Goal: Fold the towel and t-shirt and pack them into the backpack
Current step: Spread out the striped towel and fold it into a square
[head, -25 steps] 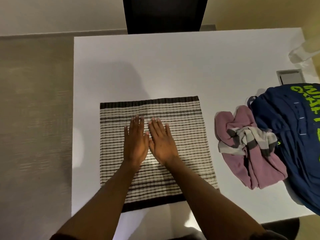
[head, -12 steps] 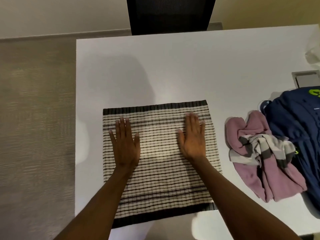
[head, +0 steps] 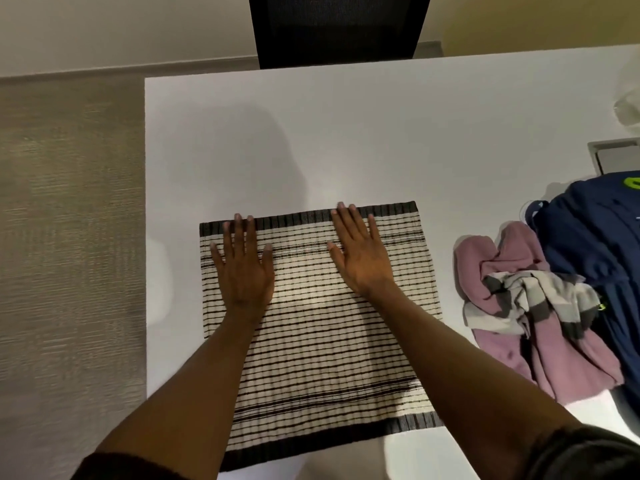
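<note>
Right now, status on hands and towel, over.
Left hand, right hand open, flat on towel, far end. Towel spread on table. T-shirt crumpled beside backpack, clear of towel.

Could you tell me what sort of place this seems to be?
Probably an office or meeting room: a plain white table with what looks like a recessed cable hatch, a black mesh-backed chair at its far edge, and carpet on the floor.

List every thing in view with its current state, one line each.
towel: spread flat on the table, under both hands
backpack: at the table's right, partly out of frame; open or zipped, cannot tell
t-shirt: crumpled, unfolded, against the backpack
left hand: flat, fingers straight, pressing the towel's far edge
right hand: flat, fingers straight, pressing the towel's far edge
</note>
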Available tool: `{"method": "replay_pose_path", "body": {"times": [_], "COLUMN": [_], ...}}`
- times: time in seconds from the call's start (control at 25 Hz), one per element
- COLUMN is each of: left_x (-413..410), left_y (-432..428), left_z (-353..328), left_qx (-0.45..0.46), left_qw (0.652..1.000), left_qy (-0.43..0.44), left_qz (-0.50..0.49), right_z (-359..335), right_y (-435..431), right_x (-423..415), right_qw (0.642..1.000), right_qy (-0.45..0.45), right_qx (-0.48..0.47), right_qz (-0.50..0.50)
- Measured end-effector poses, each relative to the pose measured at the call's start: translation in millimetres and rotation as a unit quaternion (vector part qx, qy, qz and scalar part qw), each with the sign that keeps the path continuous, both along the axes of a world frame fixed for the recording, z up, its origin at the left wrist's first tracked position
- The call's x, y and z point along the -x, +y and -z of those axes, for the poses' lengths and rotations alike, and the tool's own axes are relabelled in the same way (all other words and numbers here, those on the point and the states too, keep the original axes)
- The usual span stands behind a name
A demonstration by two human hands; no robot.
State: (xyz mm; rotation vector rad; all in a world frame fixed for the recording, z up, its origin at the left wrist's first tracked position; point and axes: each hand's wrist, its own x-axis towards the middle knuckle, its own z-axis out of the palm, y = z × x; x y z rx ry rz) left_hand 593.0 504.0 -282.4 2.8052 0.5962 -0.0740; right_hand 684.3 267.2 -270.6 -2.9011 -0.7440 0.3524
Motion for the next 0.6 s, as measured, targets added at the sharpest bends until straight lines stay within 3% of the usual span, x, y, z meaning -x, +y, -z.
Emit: {"method": "replay_pose_path", "body": {"times": [0.2,0.6], "left_x": [2.0,-23.3], "left_y": [16.6,64.4], "left_z": [-2.9,-27.9], "left_qx": [-0.001,-0.038], "left_qw": [1.000,0.997], "left_qy": [-0.003,-0.017], "left_qz": [-0.028,0.061], "right_z": [-4.8,-39.1], "right_y": [-46.6,-64.5], "right_x": [-16.0,-60.2], "right_qw": [0.995,0.996], "right_qy": [-0.004,-0.062], "right_qx": [-0.011,-0.041], "right_qz": [0.098,0.050]}}
